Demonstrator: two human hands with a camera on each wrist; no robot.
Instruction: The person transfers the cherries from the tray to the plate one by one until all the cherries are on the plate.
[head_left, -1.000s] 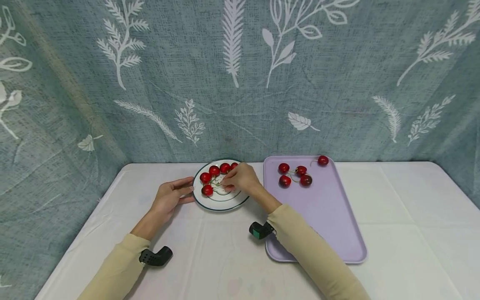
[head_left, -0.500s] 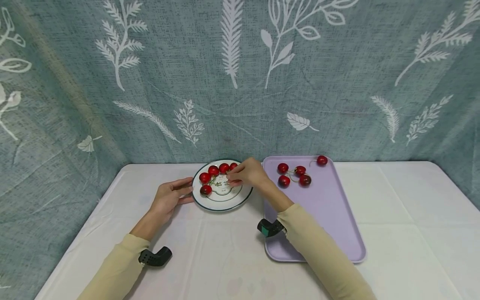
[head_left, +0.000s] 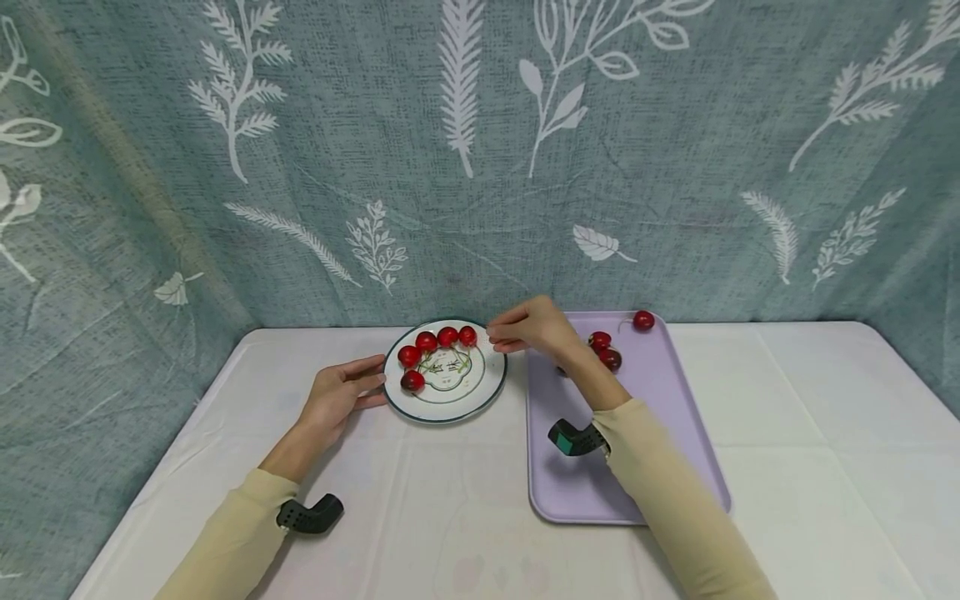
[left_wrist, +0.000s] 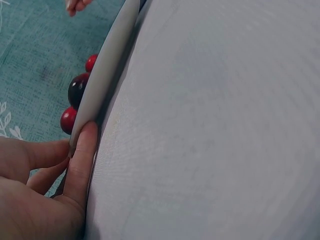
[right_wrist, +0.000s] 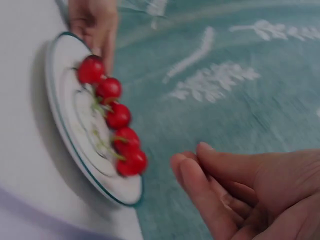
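A round white plate [head_left: 450, 408] with a dark green rim bears several red cherries [head_left: 426, 342] in a curved row along its left and far side. Their green stems point inward over the printed middle. My left hand [head_left: 333, 400] holds the plate's left rim; in the left wrist view its fingers [left_wrist: 82, 160] lie on both sides of the edge. Just off the plate's right side hovers my right hand [head_left: 543, 325], fingers loosely bent and thumb close to the fingertips. The right wrist view shows nothing held between those fingertips [right_wrist: 192, 172].
A lilac tray [head_left: 600, 467] lies to the right, partly under my right forearm. At its far end are dark cherries [head_left: 611, 359], some hidden by the right wrist, and a lone cherry [head_left: 643, 321] at the back edge. A patterned teal curtain [head_left: 480, 233] hangs behind the white-covered table.
My right hand has drawn back from above the plate toward the right, uncovering the cherry at the row's right end. The left hand stays at the rim.
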